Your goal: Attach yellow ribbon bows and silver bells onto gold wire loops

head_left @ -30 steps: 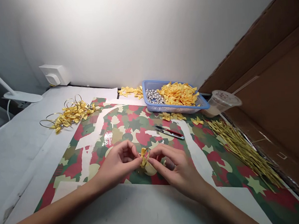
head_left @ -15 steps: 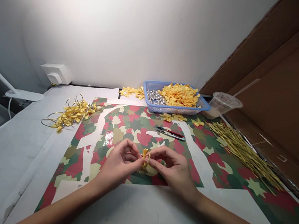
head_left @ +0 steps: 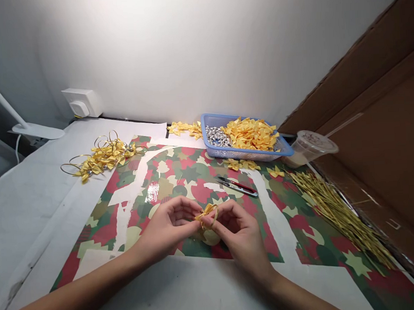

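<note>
White-covered worktop (head_left: 30, 220) beneath a red-and-green camouflage paper sheet (head_left: 190, 174). At 12 o'clock from the hands, a blue plastic basket (head_left: 243, 154) holding yellow satin bows (head_left: 251, 134) and silver beads (head_left: 217, 136), with red-handled snips (head_left: 237, 187) nearer, on the paper. At 1 o'clock, a clear plastic cup (head_left: 312, 145); at 2 o'clock, a sheaf of thin gold sticks (head_left: 335, 213); at 10 o'clock, a tangle of gold wire rings with bows (head_left: 105, 155). At centre, a narrow pinching grip from both the left hand (head_left: 169, 224) and the right hand (head_left: 240, 232), on a small gold wire loop (head_left: 216, 214) tied with a yellow bow, between the fingertips.
</note>
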Available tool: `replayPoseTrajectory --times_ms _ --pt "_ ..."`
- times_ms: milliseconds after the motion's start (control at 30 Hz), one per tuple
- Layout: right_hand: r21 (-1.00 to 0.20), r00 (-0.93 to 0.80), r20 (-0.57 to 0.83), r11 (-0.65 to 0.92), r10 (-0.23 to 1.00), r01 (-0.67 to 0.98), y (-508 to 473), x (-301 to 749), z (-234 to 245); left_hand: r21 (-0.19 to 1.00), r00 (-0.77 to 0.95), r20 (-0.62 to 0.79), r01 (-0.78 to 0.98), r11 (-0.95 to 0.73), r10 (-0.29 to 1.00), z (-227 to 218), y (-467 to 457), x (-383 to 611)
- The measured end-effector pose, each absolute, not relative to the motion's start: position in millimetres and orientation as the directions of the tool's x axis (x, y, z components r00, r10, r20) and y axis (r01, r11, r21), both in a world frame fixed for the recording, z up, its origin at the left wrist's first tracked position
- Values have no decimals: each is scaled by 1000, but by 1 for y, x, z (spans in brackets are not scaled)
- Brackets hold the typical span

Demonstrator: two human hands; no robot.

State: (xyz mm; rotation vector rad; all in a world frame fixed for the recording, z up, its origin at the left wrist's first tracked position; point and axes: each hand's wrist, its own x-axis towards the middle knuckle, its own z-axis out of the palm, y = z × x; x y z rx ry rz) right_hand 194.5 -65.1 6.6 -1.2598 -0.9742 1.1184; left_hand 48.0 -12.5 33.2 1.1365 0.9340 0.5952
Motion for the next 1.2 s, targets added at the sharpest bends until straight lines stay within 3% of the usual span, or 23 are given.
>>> replayPoseTrajectory --times_ms 300,633,833,1200 --pt "-965 168 -133 -88 977 -249 -60 195 11 931 497 -331 35 363 802 37 -13 48" --pt "-999 211 1 9 977 -38 -67 194 7 897 474 -386 -7 442 791 28 -11 47" --pt "-1000 218 10 9 976 9 -67 195 6 901 449 -394 18 433 802 31 -11 47" --pt "-978 35 -104 -96 994 -184 -64 194 1 949 286 -312 59 308 906 28 -4 42"
